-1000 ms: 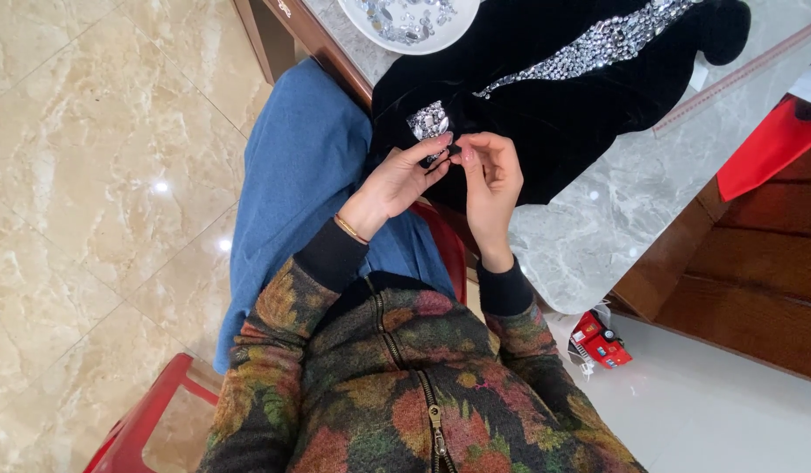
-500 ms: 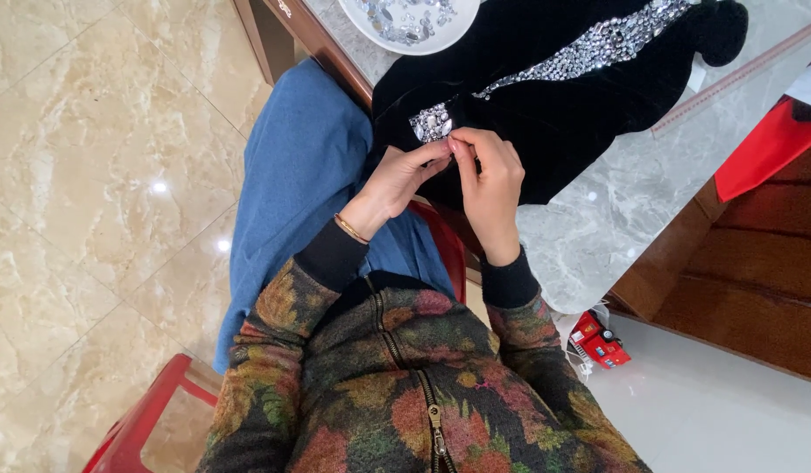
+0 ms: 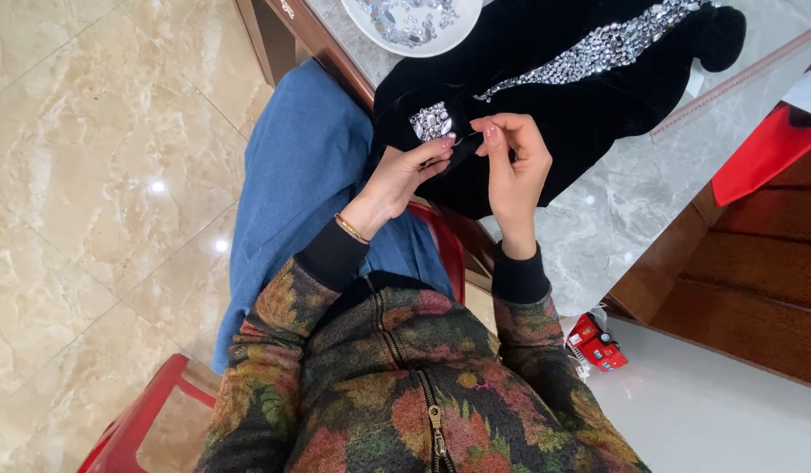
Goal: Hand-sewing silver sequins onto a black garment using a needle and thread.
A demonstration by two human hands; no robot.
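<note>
A black velvet garment (image 3: 554, 88) with a band of sparkling rhinestones (image 3: 589, 48) lies on a grey marble table (image 3: 616, 201) and hangs over its edge. My left hand (image 3: 397, 180) pinches the garment's edge just below a small rhinestone patch (image 3: 432, 121). My right hand (image 3: 515, 166) is pinched shut beside it, thumb and forefinger together over the same black fabric; anything as thin as a needle between them is too small to see.
A white dish of loose rhinestones (image 3: 414, 22) sits at the table's far edge. I sit on a red plastic stool (image 3: 440, 245) in blue trousers over a beige marble floor. A red toy truck (image 3: 596, 343) lies on the floor beside wooden cabinet fronts (image 3: 738, 271).
Both hands stay at the garment's edge. My right hand's fingertips have shifted slightly up and toward the left hand, working the same spot.
</note>
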